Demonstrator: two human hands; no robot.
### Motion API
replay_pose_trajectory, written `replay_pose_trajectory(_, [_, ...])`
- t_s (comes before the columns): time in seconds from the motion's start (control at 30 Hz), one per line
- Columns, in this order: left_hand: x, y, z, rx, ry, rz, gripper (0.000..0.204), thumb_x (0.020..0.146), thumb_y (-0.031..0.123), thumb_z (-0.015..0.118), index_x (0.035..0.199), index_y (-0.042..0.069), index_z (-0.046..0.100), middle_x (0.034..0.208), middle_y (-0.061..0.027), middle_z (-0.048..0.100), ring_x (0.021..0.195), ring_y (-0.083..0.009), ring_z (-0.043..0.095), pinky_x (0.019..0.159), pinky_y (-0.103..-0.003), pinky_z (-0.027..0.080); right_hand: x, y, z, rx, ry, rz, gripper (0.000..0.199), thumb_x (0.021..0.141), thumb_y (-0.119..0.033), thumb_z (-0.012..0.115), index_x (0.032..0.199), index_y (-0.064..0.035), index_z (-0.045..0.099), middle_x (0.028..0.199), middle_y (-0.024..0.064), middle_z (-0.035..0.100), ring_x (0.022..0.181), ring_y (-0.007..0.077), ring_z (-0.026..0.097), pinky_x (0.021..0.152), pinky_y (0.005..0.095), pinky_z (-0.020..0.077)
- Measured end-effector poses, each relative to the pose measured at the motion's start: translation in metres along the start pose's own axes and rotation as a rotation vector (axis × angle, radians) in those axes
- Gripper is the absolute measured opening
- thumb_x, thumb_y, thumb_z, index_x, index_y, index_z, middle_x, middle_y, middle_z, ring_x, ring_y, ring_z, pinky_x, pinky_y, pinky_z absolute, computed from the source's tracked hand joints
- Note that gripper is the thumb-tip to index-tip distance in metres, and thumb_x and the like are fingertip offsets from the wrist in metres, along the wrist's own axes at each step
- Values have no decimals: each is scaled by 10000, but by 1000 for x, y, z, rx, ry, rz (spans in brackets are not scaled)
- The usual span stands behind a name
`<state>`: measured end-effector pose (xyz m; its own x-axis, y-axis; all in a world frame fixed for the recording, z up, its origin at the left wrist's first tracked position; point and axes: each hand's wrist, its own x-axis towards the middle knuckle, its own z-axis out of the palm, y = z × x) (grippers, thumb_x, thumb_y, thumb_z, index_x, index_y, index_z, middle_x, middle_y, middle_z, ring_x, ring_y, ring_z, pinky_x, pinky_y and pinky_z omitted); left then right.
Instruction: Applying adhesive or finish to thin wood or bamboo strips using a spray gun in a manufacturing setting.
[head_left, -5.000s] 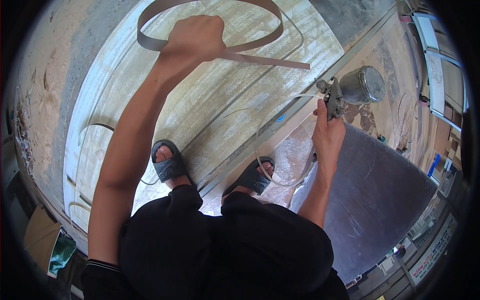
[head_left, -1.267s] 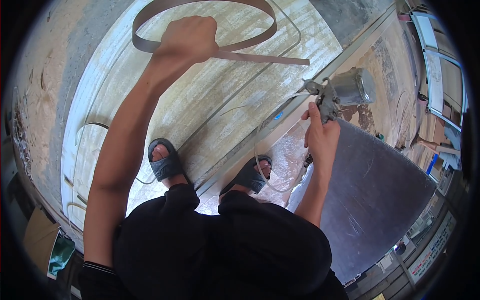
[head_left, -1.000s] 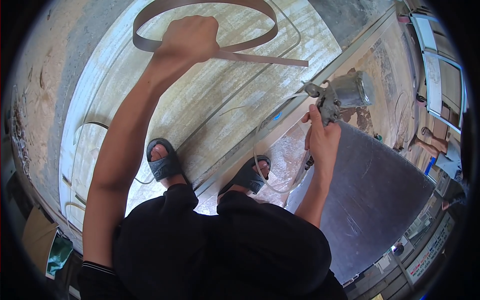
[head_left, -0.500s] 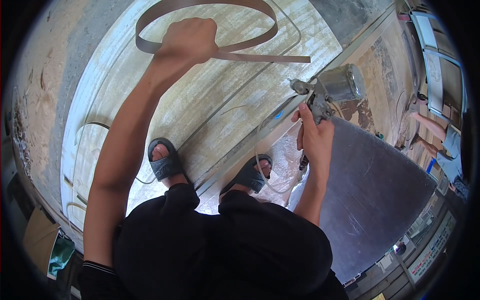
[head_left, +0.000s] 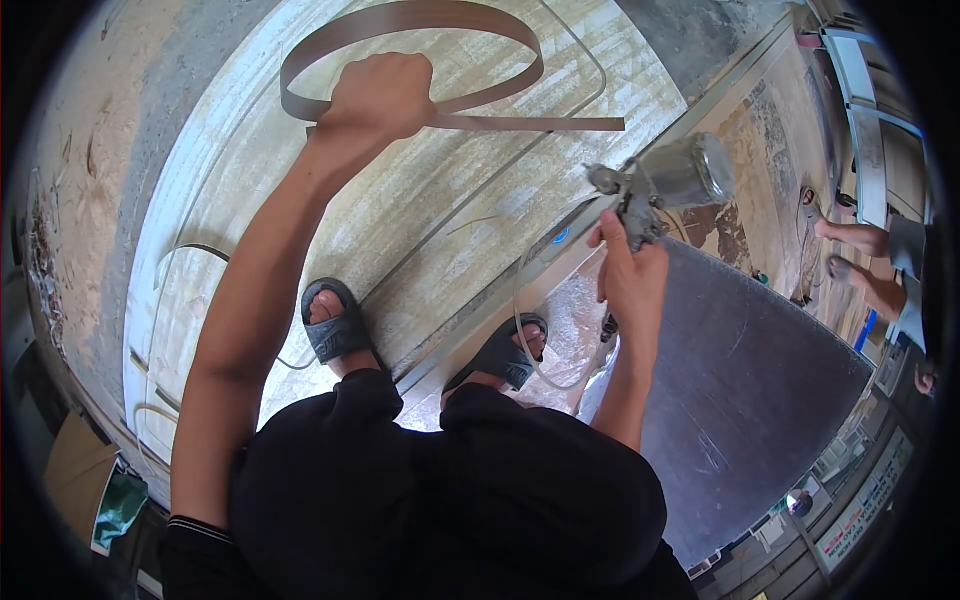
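Observation:
My left hand, its arm stretched forward, is closed in a fist around a brown edge-banding strip. The strip curves in a large loop beyond the fist, and one straight end sticks out to the right. In my right hand is a metal spray gun, gripped by its handle. A silvery cup is fixed to the gun, on its right side. The nozzle end points toward the strip's free end, with a gap between them. A thin pale hose hangs in a curve near the gun.
Large pale boards lie under and ahead of my sandalled feet. To my right stands a dark, flat panel. Another person's bare legs show at the far right. A green bag sits at the lower left.
My left fist has dropped slightly toward me, and the strip's loop has shifted with it. The spray gun has barely moved. The other person's legs have changed position at the right.

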<state>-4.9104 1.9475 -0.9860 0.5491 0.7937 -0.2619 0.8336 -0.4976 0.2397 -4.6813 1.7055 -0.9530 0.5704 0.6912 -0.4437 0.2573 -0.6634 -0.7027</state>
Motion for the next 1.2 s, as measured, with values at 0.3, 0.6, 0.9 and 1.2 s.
replay_pose_trajectory(0.3, [2,4,-6,19,-67,-44,223,871,196,711,887,-27,716,886,-244,726,901,-406,724,795,-511,565,-11,-16,13,56,-107,37,423,1077,-368,632,819,-35,669,524,-19,489,422,75,438,432,298,335])
replay_pose_trajectory(0.6, [0,2,0,13,-16,22,217,871,193,710,881,-23,726,871,-232,731,868,-401,734,772,-498,575,-5,0,2,-4,-11,-40,430,1091,-355,611,818,-27,661,485,-25,478,374,75,440,392,291,317])
replay_pose_trajectory(0.9, [-4,-1,4,-2,-48,-24,211,855,187,719,890,-21,725,867,-234,730,865,-402,733,772,-504,575,-8,3,20,-19,-52,-83,433,1081,-374,623,808,-41,671,476,-23,467,386,78,457,403,289,340])
replay_pose_trajectory(1.2, [-6,-5,7,5,-19,7,218,859,189,717,904,-25,725,892,-236,733,890,-401,733,784,-506,576,-13,-3,24,37,-118,-59,431,1074,-387,634,808,-51,677,497,-24,483,399,78,455,413,294,346])
